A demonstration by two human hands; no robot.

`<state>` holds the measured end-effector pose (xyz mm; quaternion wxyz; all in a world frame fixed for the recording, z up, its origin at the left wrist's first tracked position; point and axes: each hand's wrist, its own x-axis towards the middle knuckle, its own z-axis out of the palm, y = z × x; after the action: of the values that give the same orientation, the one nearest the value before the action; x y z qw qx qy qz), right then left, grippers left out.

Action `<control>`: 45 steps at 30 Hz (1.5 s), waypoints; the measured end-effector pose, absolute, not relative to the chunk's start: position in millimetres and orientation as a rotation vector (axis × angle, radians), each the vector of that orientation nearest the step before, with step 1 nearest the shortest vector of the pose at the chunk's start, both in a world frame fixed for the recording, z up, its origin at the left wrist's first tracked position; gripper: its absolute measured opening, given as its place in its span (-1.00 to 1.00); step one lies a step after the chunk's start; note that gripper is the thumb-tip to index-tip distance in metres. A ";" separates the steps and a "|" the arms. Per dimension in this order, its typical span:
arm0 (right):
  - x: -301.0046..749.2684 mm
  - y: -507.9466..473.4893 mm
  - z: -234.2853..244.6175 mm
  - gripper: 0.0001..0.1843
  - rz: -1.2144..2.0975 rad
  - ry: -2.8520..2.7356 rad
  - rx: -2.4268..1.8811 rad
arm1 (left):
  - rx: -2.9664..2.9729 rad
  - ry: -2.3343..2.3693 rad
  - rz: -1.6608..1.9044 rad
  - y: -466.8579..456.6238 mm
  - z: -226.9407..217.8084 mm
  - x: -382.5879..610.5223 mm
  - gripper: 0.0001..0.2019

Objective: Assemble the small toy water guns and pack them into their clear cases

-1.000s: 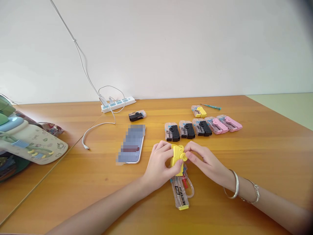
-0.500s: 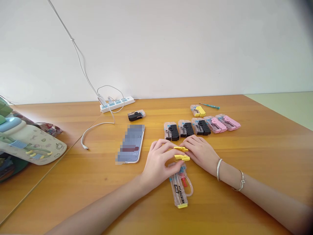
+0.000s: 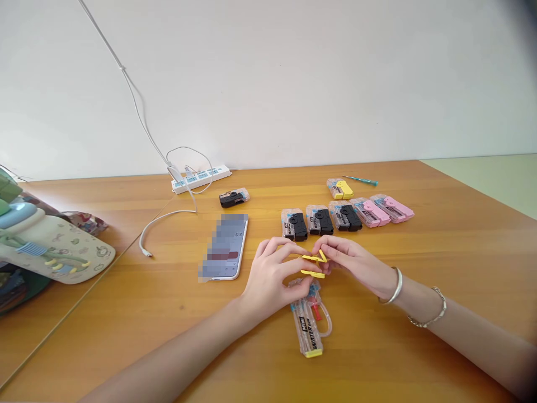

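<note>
My left hand [image 3: 272, 274] is closed around two flat yellow plastic pieces, its fingertips along their left ends. The nearer yellow piece [image 3: 312, 275] lies roughly level above the table. At the right end of the farther yellow piece [image 3: 311, 258], a small yellow part stands up at an angle, and my right hand [image 3: 358, 263] pinches it. Just below my left thumb, a clear toy water gun [image 3: 305, 330] lies on the table, with a red trigger, a looped clear guard and a yellow base. Its upper end is partly hidden by my left hand.
Beyond my hands, several folded toy water guns stand in a row, black [image 3: 319, 221] and pink [image 3: 394, 210]. A yellow one [image 3: 340, 189] lies behind, near a teal screwdriver [image 3: 363, 181]. A phone [image 3: 229, 246], power strip [image 3: 201, 179] and patterned bottle [image 3: 71, 246] are leftward.
My right hand has turned and raised its wrist, now pinching at the yellow piece's right end. A small yellow part there has tilted up. The left hand has barely moved.
</note>
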<state>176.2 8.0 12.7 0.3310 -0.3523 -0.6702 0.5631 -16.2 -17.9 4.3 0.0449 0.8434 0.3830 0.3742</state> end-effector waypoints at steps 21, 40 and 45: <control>173.7 6.7 14.7 -0.69 1.662 -1.627 -0.955 | 2.798 1.051 1.240 -17.4 -0.1 -16.6 -0.76; 174.0 -0.5 15.4 -0.82 1.142 -1.909 -0.963 | 2.523 1.124 1.241 -15.5 3.9 -17.6 -0.86; 175.7 -1.7 13.5 -0.94 0.741 -2.114 -1.021 | 2.547 1.111 1.212 -14.8 2.6 -19.3 -0.89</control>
<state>175.7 -1.7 13.5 0.3332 -0.3911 -0.8097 0.2837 -19.3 -14.8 2.6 0.0551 0.8389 0.3658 0.3992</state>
